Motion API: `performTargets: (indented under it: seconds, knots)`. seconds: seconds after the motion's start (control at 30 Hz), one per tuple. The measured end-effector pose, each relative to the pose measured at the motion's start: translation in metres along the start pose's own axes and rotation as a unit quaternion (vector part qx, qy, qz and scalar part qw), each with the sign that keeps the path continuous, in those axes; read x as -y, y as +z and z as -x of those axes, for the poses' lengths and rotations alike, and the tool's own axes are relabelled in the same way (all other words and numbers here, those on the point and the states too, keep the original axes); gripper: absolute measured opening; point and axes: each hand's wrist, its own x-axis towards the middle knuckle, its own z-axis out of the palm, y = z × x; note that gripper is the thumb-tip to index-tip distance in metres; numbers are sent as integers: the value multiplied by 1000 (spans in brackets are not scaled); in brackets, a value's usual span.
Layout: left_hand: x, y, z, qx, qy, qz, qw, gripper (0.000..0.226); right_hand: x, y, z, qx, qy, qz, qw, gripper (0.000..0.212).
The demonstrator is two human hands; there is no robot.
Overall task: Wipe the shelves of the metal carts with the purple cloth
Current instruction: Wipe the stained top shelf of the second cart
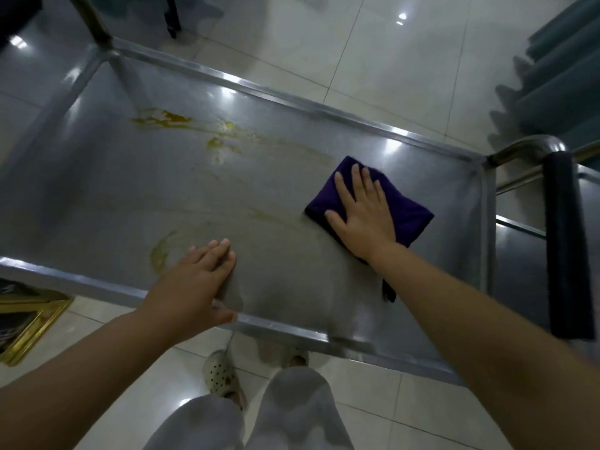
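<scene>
The top shelf (pixel 292 164) of a steel cart fills the middle of the view, streaked with yellow smears (pixel 168 120) at its far left and near its front left. A folded purple cloth (pixel 409 212) lies on the right part of the shelf. My right hand (pixel 363 212) presses flat on the cloth, fingers straight and spread. My left hand (pixel 198 280) rests on the shelf by the near rim, fingers straight, thumb at the rim's edge.
A dark towel (pixel 565 248) hangs over the cart's handle bar at the right. A second cart's shelf (pixel 519 277) shows beyond that end. Teal curtains (pixel 558 76) hang at the upper right. A gold-framed object (pixel 29 319) sits on the tiled floor at the left.
</scene>
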Motion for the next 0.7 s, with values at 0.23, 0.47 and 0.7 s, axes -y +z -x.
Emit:
performTargets:
  seconds: [0.23,0.47,0.7]
  knots:
    - [4,-3,1,13,17,-15,1000,106,73,36,108,19,-38,4,999,74]
    - [5,0,3,9,14,-1,1000,105,90,47,124,35,-82,0,996,73]
    - [9,5,0,-1,7,28,1000,106,48,21,35,7,-93,23,995,77]
